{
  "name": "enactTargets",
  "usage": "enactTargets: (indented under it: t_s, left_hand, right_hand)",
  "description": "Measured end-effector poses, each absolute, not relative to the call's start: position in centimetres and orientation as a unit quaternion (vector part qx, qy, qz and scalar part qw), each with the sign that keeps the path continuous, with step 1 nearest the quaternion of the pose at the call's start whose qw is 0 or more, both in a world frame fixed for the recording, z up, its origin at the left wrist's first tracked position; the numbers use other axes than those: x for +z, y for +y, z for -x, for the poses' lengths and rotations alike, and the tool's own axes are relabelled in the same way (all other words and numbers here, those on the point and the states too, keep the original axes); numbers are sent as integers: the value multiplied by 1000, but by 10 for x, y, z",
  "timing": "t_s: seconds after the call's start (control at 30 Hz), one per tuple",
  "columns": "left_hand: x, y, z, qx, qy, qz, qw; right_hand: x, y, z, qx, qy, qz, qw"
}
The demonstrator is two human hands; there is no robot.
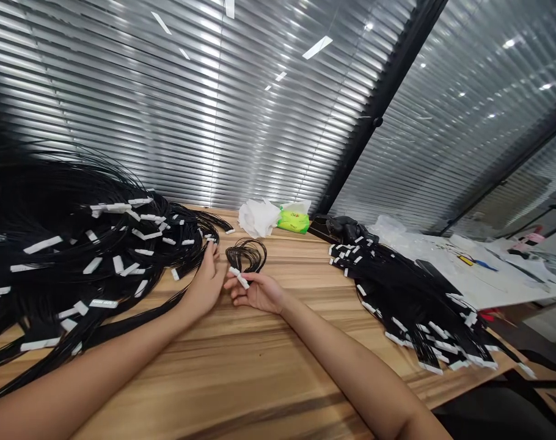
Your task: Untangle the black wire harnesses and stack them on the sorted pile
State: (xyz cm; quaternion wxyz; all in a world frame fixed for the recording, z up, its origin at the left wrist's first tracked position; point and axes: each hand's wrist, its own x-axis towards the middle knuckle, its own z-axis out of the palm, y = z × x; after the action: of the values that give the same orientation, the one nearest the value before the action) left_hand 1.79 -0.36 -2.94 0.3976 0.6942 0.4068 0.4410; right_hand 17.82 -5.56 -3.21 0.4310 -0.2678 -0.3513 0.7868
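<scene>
Beyond the right hand point(259, 293), right of the left hand point(208, 276), held the looped black cable bundle point(237, 252) by its white tags point(239, 277), pinched between thumb and curled fingers; couldn't tell the left's opening or grip beside the larger pile point(62, 195).

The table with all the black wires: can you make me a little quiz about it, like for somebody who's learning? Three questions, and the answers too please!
1. Which hand holds the small loop of black wires?

2. True or false: the green pack lies beside the crumpled white paper.

3. What colour are the tags in the left pile?
A. red
B. white
C. blue

Key:
1. The right hand.
2. True.
3. B.
</scene>
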Motion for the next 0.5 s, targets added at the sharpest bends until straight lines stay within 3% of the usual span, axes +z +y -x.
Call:
enactTargets:
  t_s: [0.1,0.23,0.37,0.5]
  left_hand:
    - [-28,-4,-26,475,379,-517,603]
    - [-13,-17,-25,280,293,-456,792]
    - [-1,-29,-18,159,246,-432,853]
    - [1,-31,-13,132,208,-422,873]
  right_hand:
    - [-34,-56,-175,745,-369,266,487]
    - [-30,-60,-174,744,-460,241,420]
    - [-21,-64,-176,762,-526,219,308]
    - [-18,-65,-176,755,-550,224,278]
